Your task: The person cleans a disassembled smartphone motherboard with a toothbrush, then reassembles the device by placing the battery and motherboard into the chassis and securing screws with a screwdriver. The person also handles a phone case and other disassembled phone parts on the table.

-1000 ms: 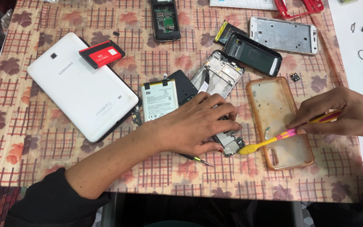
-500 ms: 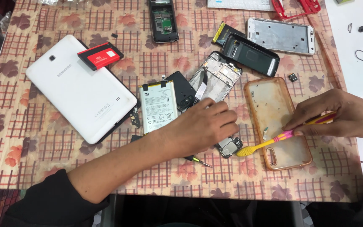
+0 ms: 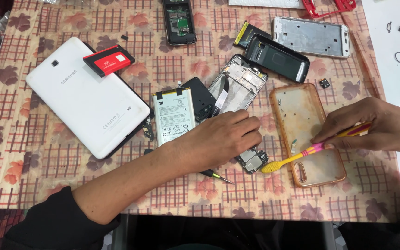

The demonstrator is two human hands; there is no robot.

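My left hand (image 3: 221,139) lies palm down on a small circuit board (image 3: 253,159), which shows past the fingers, and partly covers a phone battery (image 3: 172,115) and an opened phone frame (image 3: 238,84). A small screwdriver (image 3: 216,176) sticks out under my wrist. My right hand (image 3: 375,124) grips a yellow and pink toothbrush (image 3: 302,155); its bristle head rests on the tablecloth beside the circuit board. The brush handle crosses a clear orange-edged phone case (image 3: 307,133).
A white tablet (image 3: 86,97) lies face down at left with a red battery (image 3: 108,60) on it. Further back lie a black keypad phone (image 3: 179,21), a black back cover (image 3: 277,58), a silver phone frame (image 3: 312,36) and a red frame (image 3: 329,7).
My left hand has slid left and toward me, uncovering more of the circuit board and the opened phone frame. My right hand and the toothbrush have stayed about where they were.
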